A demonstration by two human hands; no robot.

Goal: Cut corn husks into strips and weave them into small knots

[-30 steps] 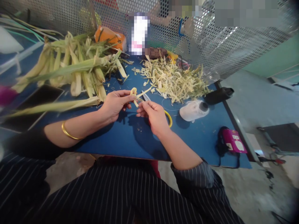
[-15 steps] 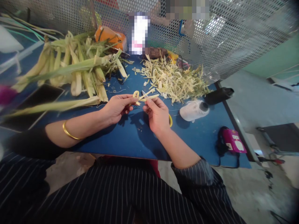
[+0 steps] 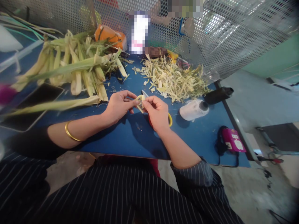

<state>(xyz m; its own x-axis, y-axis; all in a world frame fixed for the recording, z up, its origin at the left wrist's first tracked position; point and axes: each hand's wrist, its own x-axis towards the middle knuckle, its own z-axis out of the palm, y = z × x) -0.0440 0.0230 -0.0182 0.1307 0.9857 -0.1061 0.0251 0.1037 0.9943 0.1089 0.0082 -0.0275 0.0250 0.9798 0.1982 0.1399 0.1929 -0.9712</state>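
Between my two hands is a pale yellow plant strip (image 3: pixel 140 107) bent into a loop. My left hand (image 3: pixel 118 106), with a gold bangle on its forearm, pinches the strip's left side between thumb and fingers. On the other side, my right hand (image 3: pixel 157 112) is closed on the strip with thumb and forefinger. A pair of scissors (image 3: pixel 170 119) with red and yellow handles lies under my right hand; the blade tips show just beyond the fingers, and the middle is covered.
Pale green leafy stalks (image 3: pixel 76 74) are heaped at the left, partly over a dark tablet-like slab (image 3: pixel 35 116). Shredded trimmings (image 3: pixel 173 77) pile up behind my hands. At the right are a white thread cone (image 3: pixel 191 111), a black cone (image 3: pixel 219 95) and a magenta box (image 3: pixel 233 140).
The strip's crossed loose ends, stretched out between my hands before, are now folded into a compact loop. Both hands have come closer together, and more of the red scissors handle shows.
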